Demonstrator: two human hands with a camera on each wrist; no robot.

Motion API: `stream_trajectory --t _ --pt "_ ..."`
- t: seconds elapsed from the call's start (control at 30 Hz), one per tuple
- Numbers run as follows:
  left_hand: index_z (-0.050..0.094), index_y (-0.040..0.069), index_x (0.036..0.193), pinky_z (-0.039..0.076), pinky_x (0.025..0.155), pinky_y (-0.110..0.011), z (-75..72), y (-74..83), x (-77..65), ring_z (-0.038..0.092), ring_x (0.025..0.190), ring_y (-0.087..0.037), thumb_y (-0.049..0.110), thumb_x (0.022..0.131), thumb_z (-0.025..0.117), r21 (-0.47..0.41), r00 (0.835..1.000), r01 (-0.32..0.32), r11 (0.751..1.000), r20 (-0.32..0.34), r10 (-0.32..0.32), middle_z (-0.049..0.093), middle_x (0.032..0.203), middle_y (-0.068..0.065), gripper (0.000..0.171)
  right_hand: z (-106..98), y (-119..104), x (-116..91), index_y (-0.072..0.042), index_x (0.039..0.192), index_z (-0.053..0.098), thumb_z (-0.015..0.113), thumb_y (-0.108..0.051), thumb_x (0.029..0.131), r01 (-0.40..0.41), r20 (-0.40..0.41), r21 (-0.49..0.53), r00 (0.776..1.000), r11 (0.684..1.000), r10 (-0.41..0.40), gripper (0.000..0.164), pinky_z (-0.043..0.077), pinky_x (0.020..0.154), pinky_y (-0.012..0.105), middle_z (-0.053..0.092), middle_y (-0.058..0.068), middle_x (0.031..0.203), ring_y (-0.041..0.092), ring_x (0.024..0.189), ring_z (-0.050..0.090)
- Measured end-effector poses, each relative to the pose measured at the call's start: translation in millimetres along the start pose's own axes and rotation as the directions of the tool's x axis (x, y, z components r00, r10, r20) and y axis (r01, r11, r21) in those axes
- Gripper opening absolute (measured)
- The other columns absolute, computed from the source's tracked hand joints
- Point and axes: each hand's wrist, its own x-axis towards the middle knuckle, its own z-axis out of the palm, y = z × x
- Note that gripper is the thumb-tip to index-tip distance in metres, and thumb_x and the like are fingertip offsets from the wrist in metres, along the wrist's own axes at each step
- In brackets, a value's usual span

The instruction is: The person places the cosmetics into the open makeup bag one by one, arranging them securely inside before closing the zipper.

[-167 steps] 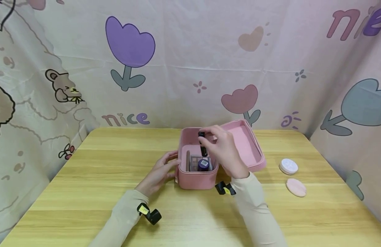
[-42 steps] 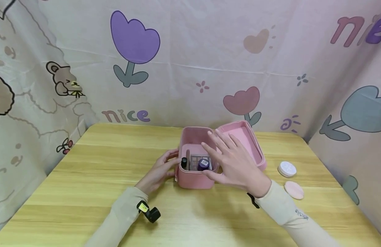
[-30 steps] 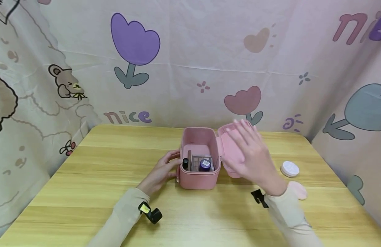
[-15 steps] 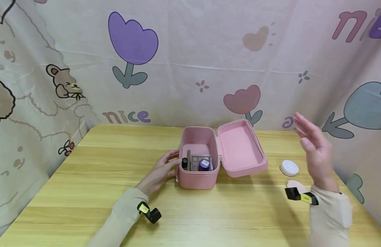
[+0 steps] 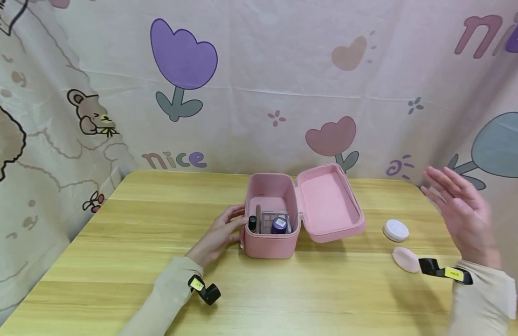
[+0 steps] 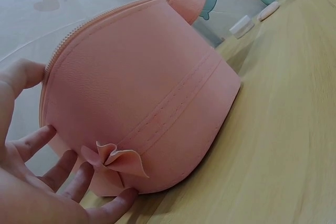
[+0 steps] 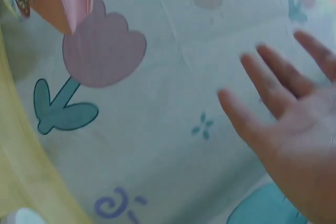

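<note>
A pink zip-up cosmetic case (image 5: 270,246) stands on the table with its lid (image 5: 331,200) folded back to the right. Inside, at the near end, are a small black-capped tube (image 5: 252,223), a slim brownish stick (image 5: 258,218), a clear-lidded palette (image 5: 267,222) and a purple-lidded jar (image 5: 279,226). My left hand (image 5: 218,235) rests against the left side of the case. In the left wrist view, its fingertips touch the wall near a pink bow (image 6: 118,160), with one digit at the zipped rim. My right hand (image 5: 464,212) is raised in the air at the right, fingers extended, holding nothing.
A white round compact (image 5: 396,230) and a pale pink oval puff (image 5: 406,260) lie on the wooden table (image 5: 158,219), right of the case. A printed cloth (image 5: 250,56) hangs behind the table and along its sides.
The right hand, which pinched a black tube over the case at first, has moved away to the far right. A black-capped tube now stands at the case's near left. The left hand stayed put.
</note>
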Motion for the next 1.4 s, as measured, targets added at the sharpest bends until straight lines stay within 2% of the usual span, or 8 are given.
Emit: stream_trajectory --t 0.07,0.2,0.37,0.47,0.7,1.0,1.27,1.4 --pt "0.037 0.003 0.145 0.049 0.088 -0.038 0.1 -0.3 0.2 0.046 0.121 -0.030 0.013 0.096 0.057 0.004 1.000 -0.003 1.000 -0.002 0.003 0.033 0.147 -0.018 0.054 -12.7 1.7 -4.5 0.018 0.143 0.020 0.024 0.013 0.097 -0.017 0.110 0.139 0.994 0.990 0.001 0.047 0.031 0.110 0.037 0.035 0.032 0.145 0.036 0.136 0.034" --pt "0.037 0.003 0.145 0.049 0.088 -0.038 0.4 -0.2 0.3 0.045 0.121 -0.031 0.014 0.095 0.058 0.007 1.000 -0.010 1.000 -0.005 0.010 0.033 0.146 -0.018 0.055 -37.1 6.0 -14.2 0.021 0.142 0.016 0.024 0.014 0.097 -0.074 0.270 0.261 0.963 0.963 0.001 0.046 0.026 0.112 0.043 0.028 0.038 0.144 0.042 0.137 0.029" --pt "0.037 0.003 0.145 0.049 0.087 -0.038 1.4 -1.2 0.6 0.046 0.121 -0.030 0.014 0.095 0.058 0.005 1.000 -0.007 1.000 -0.004 0.007 0.033 0.146 -0.018 0.055 -67.9 8.8 -36.4 0.020 0.143 0.013 0.018 0.024 0.091 -0.222 0.359 0.222 0.924 0.949 0.133 0.052 0.026 0.111 0.042 0.026 0.037 0.146 0.041 0.137 0.028" --pt "0.038 0.004 0.144 0.050 0.086 -0.038 2.4 -1.4 0.9 0.046 0.120 -0.029 0.014 0.095 0.058 0.002 1.000 0.001 1.000 -0.004 -0.001 0.034 0.146 -0.017 0.054 -84.0 8.6 -52.9 0.017 0.145 0.011 0.013 0.028 0.089 -0.368 0.389 0.149 0.875 0.918 0.288 0.057 0.029 0.110 0.039 0.029 0.031 0.148 0.035 0.138 0.031" --pt "0.038 0.003 0.144 0.051 0.084 -0.037 2.6 -2.4 1.3 0.048 0.118 -0.027 0.013 0.096 0.056 0.000 1.000 -0.001 1.000 -0.007 0.001 0.034 0.146 -0.017 0.052 -105.9 12.8 -77.2 0.004 0.151 0.015 0.019 0.025 0.093 -0.580 0.358 -0.050 0.750 0.813 0.557 0.062 0.036 0.105 0.028 0.039 0.016 0.149 0.020 0.135 0.038" --pt "0.037 0.002 0.144 0.049 0.082 -0.032 1.3 -4.0 1.7 0.045 0.120 -0.026 0.013 0.097 0.054 0.000 1.000 -0.008 1.000 -0.002 0.008 0.033 0.147 -0.018 0.051 -113.1 22.8 -86.0 0.007 0.149 0.017 0.026 0.024 0.093 -0.686 0.397 -0.068 0.648 0.725 0.650 0.059 0.037 0.104 0.028 0.041 0.014 0.148 0.017 0.134 0.039" --pt "0.035 0.002 0.145 0.050 0.084 -0.035 1.8 -4.7 2.1 0.045 0.120 -0.027 0.013 0.097 0.054 -0.014 1.000 -0.014 1.000 0.010 0.014 0.032 0.148 -0.018 0.052 -109.3 23.2 -91.8 0.001 0.149 0.026 0.034 0.021 0.093 -0.712 0.364 -0.200 0.584 0.674 0.725 0.061 0.036 0.100 0.018 0.045 0.003 0.147 0.007 0.131 0.041" --pt "0.036 0.000 0.144 0.049 0.084 -0.035 1.9 -3.4 1.4 0.047 0.119 -0.026 0.013 0.097 0.054 -0.012 1.000 -0.020 1.000 0.003 0.021 0.032 0.148 -0.019 0.052 -107.8 26.7 -94.8 0.009 0.146 0.024 0.042 0.021 0.090 -0.691 0.353 -0.264 0.580 0.673 0.734 0.060 0.033 0.101 0.014 0.045 -0.001 0.147 0.002 0.131 0.039"
